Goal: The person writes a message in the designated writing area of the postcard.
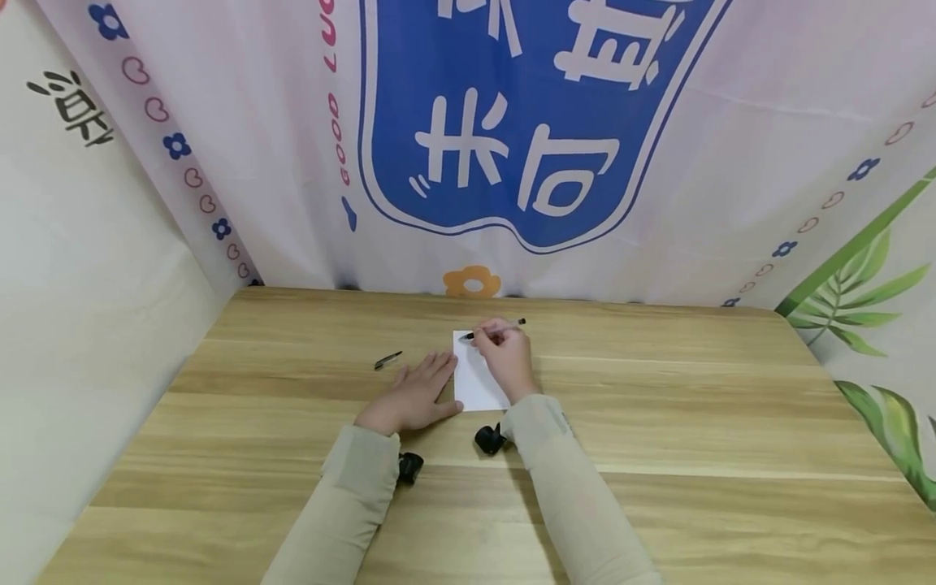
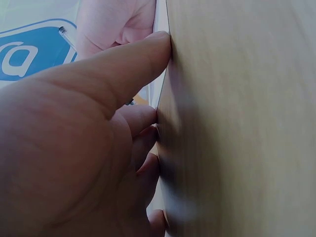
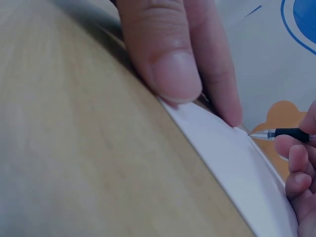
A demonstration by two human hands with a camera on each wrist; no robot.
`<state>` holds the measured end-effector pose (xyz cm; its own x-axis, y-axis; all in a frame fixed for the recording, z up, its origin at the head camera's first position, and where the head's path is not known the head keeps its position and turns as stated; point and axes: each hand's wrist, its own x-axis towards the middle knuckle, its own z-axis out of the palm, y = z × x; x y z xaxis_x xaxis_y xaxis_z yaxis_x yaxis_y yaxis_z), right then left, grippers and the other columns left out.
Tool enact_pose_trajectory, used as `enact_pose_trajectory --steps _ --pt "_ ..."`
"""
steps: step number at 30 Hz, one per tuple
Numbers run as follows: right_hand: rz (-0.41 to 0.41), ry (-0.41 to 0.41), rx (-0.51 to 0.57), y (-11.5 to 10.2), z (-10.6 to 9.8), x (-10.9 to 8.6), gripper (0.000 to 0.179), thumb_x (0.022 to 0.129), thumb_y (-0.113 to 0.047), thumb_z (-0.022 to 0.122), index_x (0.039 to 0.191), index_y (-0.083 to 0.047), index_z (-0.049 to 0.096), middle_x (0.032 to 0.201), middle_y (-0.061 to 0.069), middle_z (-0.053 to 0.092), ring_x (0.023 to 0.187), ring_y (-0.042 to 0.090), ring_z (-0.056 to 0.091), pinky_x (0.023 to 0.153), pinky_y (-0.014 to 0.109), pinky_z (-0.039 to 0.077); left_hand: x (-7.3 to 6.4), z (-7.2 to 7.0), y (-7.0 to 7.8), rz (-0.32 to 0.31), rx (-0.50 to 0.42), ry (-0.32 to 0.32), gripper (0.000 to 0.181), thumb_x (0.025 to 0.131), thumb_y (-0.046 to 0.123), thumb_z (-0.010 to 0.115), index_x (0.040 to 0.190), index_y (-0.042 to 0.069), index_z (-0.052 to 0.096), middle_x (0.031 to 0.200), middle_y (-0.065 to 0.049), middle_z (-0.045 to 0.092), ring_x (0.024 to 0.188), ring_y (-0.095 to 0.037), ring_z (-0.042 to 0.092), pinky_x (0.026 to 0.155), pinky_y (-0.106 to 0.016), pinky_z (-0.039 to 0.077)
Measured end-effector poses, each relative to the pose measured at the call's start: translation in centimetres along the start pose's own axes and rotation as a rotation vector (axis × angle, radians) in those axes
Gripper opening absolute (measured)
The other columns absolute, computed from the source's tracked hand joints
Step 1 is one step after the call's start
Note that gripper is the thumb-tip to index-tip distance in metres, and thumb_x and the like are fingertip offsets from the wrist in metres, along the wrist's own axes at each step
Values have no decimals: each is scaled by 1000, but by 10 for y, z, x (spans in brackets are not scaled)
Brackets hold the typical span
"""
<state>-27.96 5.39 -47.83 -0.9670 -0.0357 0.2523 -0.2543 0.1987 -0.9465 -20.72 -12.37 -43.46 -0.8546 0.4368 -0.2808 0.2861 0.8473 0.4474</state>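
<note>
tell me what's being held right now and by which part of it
The right hand holds a pen by its dark grip, just behind the tip. The left hand grasps nothing; it rests at the paper's left edge.

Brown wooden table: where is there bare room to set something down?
The table is bare from the right hand to the right edge, and left of the small dark pen cap. It's crowded around the white rectangular paper, with the left hand and black-gripped pen.
</note>
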Motion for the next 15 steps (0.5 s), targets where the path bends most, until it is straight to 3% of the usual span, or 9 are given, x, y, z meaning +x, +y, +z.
enact_pose_trajectory --steps 15 --pt "8 -11 -34 -1 -1 -1 13 96 -7 66 90 -1 75 93 5 69 70 13 60 62 20 48 -1 1 1 3 -22 3 78 105 39 54 162 3 16 169 -14 8 155 -35 1 120 -65 2"
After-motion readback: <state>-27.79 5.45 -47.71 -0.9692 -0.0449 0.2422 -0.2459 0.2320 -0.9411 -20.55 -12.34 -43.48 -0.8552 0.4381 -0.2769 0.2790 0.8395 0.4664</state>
